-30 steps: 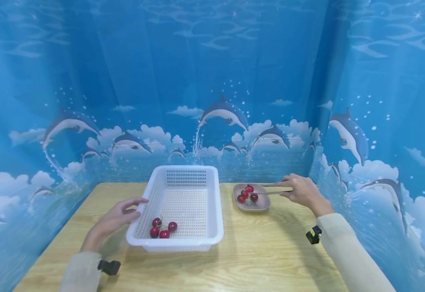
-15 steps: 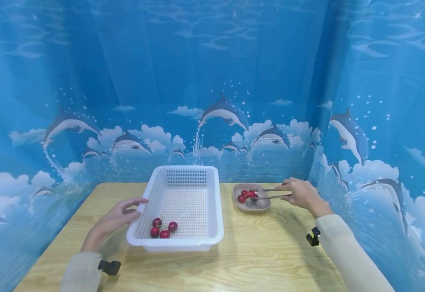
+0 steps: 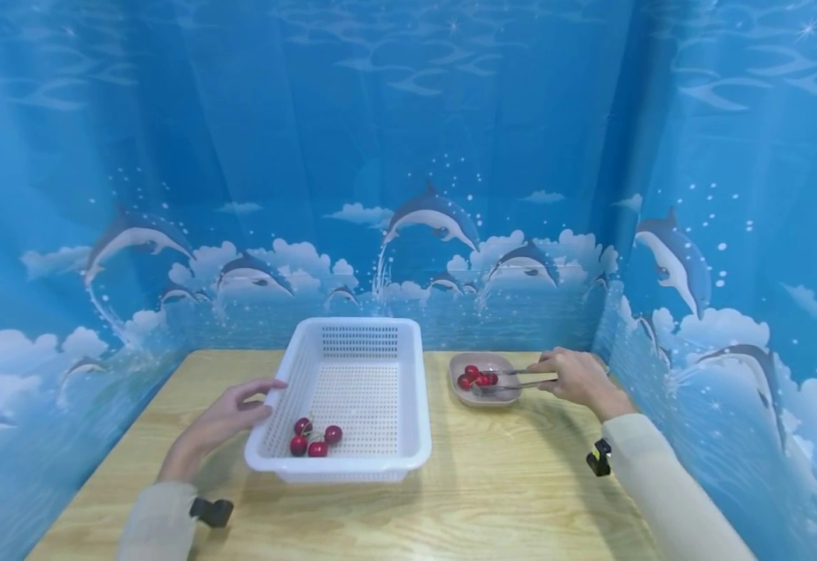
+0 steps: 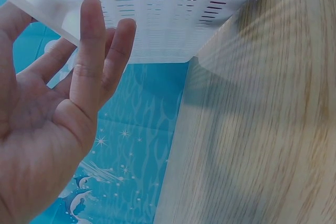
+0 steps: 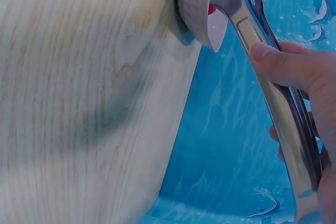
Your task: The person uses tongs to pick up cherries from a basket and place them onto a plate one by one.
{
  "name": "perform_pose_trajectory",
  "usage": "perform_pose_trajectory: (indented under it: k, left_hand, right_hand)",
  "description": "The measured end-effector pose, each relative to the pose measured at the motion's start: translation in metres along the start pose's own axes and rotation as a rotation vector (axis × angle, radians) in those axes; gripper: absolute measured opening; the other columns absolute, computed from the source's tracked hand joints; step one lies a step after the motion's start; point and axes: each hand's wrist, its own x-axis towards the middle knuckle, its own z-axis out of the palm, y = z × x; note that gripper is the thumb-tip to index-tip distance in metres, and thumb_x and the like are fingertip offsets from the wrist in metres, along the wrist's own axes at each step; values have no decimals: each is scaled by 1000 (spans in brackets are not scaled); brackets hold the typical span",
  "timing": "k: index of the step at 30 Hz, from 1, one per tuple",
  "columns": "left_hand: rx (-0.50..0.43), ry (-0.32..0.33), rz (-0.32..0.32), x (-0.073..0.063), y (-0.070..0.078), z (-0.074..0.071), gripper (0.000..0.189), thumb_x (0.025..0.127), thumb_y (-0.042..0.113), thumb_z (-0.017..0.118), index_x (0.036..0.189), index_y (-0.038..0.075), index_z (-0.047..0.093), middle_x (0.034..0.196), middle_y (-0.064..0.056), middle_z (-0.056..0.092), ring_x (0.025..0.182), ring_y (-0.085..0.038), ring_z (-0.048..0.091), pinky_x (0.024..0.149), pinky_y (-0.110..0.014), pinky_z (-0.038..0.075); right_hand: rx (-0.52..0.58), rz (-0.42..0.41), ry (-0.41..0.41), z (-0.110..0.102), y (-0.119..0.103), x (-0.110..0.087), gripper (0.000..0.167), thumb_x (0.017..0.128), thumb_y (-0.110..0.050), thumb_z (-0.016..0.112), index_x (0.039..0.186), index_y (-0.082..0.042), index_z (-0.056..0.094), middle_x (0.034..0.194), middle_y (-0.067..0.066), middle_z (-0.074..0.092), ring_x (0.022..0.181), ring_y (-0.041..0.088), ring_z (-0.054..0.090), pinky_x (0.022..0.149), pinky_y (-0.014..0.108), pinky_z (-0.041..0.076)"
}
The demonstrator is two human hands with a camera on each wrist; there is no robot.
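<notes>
My left hand (image 3: 229,413) holds the left rim of a white plastic basket (image 3: 338,465); in the left wrist view its fingers (image 4: 89,72) lie against the slotted outer wall. Several dark red cherries (image 3: 318,449) with stems lie in the basket's near left corner. With my right hand (image 3: 576,380) I grip metal tongs (image 5: 281,119), thumb on one arm and fingers around the other. Their slotted heads reach into a small pinkish bowl (image 3: 488,401), around the red cherries (image 3: 466,382) there. The heads partly cover those cherries.
A light wood-grain table (image 3: 506,499) bears the basket and, to its right, the bowl near the back edge. Blue curtains (image 3: 324,156) printed with dolphins enclose the table at the back and both sides.
My right hand has come slightly nearer and lower, and the tongs' arms have drawn together over the cherries in the bowl. The left hand and basket stay in place.
</notes>
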Motion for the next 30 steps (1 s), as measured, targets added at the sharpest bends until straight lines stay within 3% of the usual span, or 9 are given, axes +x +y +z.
perform_pose_trajectory:
  k: [7, 13, 18, 26, 30]
  left_hand:
    - [-3, -10, 16, 0, 2, -1, 55, 103, 17, 60, 151, -2, 43, 158, -37, 35, 132, -54, 56, 96, -50, 62]
    - [-10, -9, 6, 0, 1, -1, 54, 103, 17, 60, 151, -1, 44, 159, -36, 35, 132, -52, 56, 96, -49, 62]
    - [-25, -13, 15, -1, 1, -1, 55, 103, 16, 59, 151, -2, 43, 158, -37, 34, 133, -54, 54, 97, -52, 61]
    - [-27, -10, 11, -1, 2, -1, 55, 102, 17, 60, 152, -2, 43, 158, -37, 35, 134, -54, 53, 97, -52, 61]
    - [-15, -10, 9, 0, 2, -1, 55, 103, 17, 60, 152, -1, 43, 158, -37, 34, 133, -53, 55, 97, -51, 61]
  right_hand:
    - [5, -1, 13, 5, 0, -2, 32, 81, -26, 88, 112, -23, 81, 99, 1, 75, 77, 18, 67, 44, 24, 43]
    - [-23, 7, 12, 2, 0, -3, 36, 80, -29, 88, 115, -22, 81, 105, 4, 77, 83, 23, 69, 44, 26, 43]
    - [-41, 21, 54, -1, -2, -3, 41, 78, -33, 86, 117, -22, 80, 107, 8, 77, 82, 24, 68, 41, 23, 35]
    - [-89, 4, 194, 2, -5, 0, 57, 78, -61, 81, 124, -26, 77, 99, 7, 76, 68, 18, 63, 39, 21, 24]
    - [-89, -68, 302, 2, -8, 5, 73, 82, -83, 58, 120, -23, 79, 92, 5, 75, 65, 17, 61, 39, 19, 21]
